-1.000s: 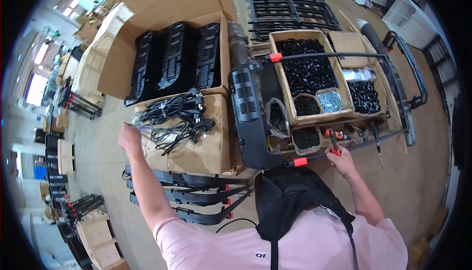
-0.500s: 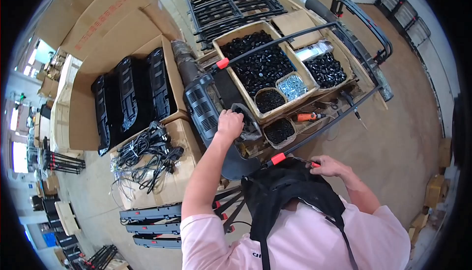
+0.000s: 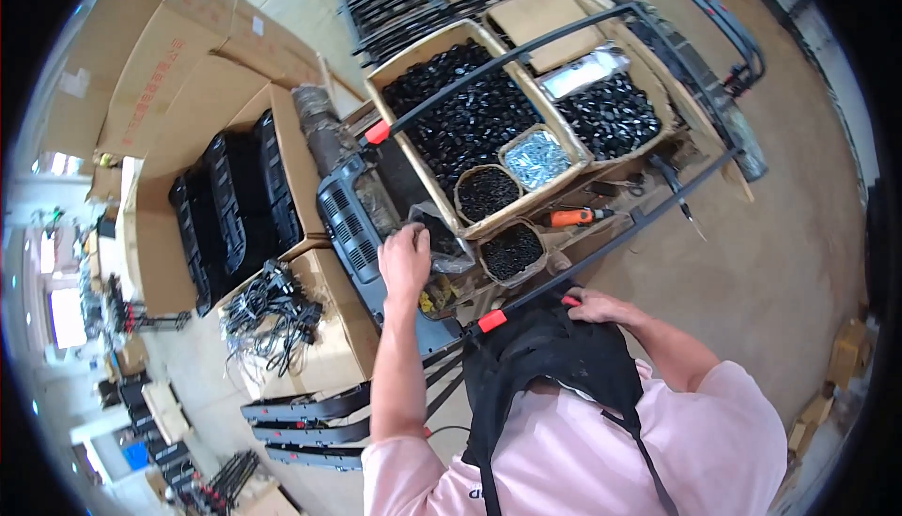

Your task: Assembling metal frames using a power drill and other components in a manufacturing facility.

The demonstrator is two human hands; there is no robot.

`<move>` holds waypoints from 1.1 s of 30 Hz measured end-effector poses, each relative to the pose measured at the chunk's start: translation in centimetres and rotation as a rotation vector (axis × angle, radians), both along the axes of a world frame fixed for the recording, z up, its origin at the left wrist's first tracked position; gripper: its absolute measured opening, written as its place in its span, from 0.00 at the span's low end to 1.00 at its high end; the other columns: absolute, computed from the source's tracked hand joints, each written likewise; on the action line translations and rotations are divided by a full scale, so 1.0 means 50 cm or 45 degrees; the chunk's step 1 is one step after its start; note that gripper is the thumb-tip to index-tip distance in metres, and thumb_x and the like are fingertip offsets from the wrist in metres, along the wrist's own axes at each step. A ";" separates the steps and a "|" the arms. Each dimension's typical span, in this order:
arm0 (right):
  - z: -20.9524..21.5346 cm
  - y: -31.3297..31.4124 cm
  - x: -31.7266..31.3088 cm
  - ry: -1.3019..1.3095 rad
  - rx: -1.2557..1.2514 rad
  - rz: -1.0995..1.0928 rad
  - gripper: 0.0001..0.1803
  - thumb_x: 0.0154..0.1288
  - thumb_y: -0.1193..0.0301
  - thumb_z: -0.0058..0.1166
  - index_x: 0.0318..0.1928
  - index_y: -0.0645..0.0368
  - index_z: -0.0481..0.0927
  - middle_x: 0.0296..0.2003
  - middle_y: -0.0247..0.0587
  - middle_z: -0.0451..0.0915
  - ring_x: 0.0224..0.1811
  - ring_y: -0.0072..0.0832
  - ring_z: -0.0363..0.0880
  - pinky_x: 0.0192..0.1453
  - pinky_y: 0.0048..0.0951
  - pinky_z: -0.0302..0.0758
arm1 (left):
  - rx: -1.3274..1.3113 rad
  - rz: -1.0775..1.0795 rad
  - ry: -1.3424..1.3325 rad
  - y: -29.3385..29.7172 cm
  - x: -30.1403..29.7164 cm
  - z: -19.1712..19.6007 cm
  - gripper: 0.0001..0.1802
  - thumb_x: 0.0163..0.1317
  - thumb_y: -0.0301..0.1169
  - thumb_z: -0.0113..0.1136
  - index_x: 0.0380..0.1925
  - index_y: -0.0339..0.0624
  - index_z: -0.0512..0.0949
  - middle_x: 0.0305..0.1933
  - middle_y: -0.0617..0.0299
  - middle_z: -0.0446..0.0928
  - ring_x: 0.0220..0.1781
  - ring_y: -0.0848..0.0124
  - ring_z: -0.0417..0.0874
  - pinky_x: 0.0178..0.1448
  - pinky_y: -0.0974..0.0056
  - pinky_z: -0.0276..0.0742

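My left hand (image 3: 406,258) is at the edge of a clear plastic bag (image 3: 451,243) with dark contents, its fingers curled inward; whatever they hold is hidden. Beside it lies a black slotted plastic cover (image 3: 348,225). Close in front of my body, my right hand (image 3: 603,307) is closed round a red-handled tool (image 3: 570,301), whose working end I cannot make out. A dark tubular frame (image 3: 601,258) with red end pieces spans the bench between me and the bins.
A wooden bin (image 3: 423,164) holds black plastic parts and a tub of silvery screws (image 3: 536,159). Nearer stand a tub of small black pieces (image 3: 512,253) and an orange power tool (image 3: 573,217). Bundled black cables (image 3: 272,314) lie on a carton, left of the bench.
My left hand has drawn back from over the plastic bag toward its near edge. My right hand stays near my body with the red-handled tool. The view has shifted.
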State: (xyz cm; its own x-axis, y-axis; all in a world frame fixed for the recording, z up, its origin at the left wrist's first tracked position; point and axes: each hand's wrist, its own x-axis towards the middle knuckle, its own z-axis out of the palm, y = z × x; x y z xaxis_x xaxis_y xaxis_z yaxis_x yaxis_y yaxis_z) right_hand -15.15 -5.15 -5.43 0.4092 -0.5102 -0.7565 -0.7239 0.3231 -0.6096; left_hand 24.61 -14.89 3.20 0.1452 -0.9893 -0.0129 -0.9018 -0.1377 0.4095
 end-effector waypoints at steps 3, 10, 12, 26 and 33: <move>-0.139 0.000 0.092 -0.261 0.321 0.009 0.30 0.68 0.54 0.65 0.63 0.60 0.80 0.52 0.50 0.85 0.56 0.40 0.83 0.60 0.40 0.77 | -0.077 0.235 0.254 0.097 -0.046 0.045 0.12 0.74 0.34 0.61 0.48 0.41 0.87 0.42 0.50 0.89 0.47 0.50 0.88 0.53 0.49 0.80; -0.308 0.024 0.327 -0.763 0.917 -0.775 0.09 0.65 0.72 0.70 0.41 0.60 0.82 0.29 0.39 0.82 0.26 0.29 0.81 0.27 0.31 0.77 | 0.054 0.530 0.321 0.365 -0.154 0.067 0.12 0.78 0.30 0.58 0.51 0.36 0.87 0.36 0.56 0.88 0.39 0.69 0.91 0.41 0.66 0.83; -0.330 0.048 0.382 -0.666 0.906 -0.935 0.08 0.65 0.73 0.69 0.39 0.61 0.82 0.30 0.39 0.82 0.27 0.28 0.81 0.29 0.32 0.77 | 0.084 0.386 0.258 0.399 -0.182 0.070 0.12 0.78 0.29 0.59 0.51 0.36 0.86 0.35 0.56 0.88 0.38 0.69 0.91 0.38 0.66 0.83; -0.172 -0.231 -0.132 0.427 -1.245 -0.147 0.31 0.55 0.60 0.69 0.59 0.59 0.80 0.56 0.55 0.81 0.64 0.56 0.75 0.69 0.53 0.70 | 0.098 0.109 0.418 0.330 -0.253 0.072 0.07 0.70 0.26 0.65 0.45 0.40 0.87 0.37 0.52 0.86 0.39 0.53 0.86 0.48 0.52 0.80; -0.273 -0.319 -0.174 0.369 -0.919 0.175 0.30 0.60 0.51 0.69 0.54 0.61 0.79 0.52 0.61 0.85 0.62 0.58 0.79 0.69 0.57 0.69 | 0.110 -0.154 0.476 0.268 -0.352 0.055 0.10 0.70 0.31 0.65 0.47 0.40 0.87 0.44 0.50 0.88 0.46 0.51 0.89 0.53 0.52 0.85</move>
State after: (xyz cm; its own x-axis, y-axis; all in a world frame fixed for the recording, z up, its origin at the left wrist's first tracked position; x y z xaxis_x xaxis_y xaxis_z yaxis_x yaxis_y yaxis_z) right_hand -23.84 -21.11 -19.08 0.3412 -0.8749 -0.3438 -0.8909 -0.1843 -0.4152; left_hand 6.99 -1.49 5.96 -0.0030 -0.9920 -0.1264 -0.7048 -0.0876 0.7040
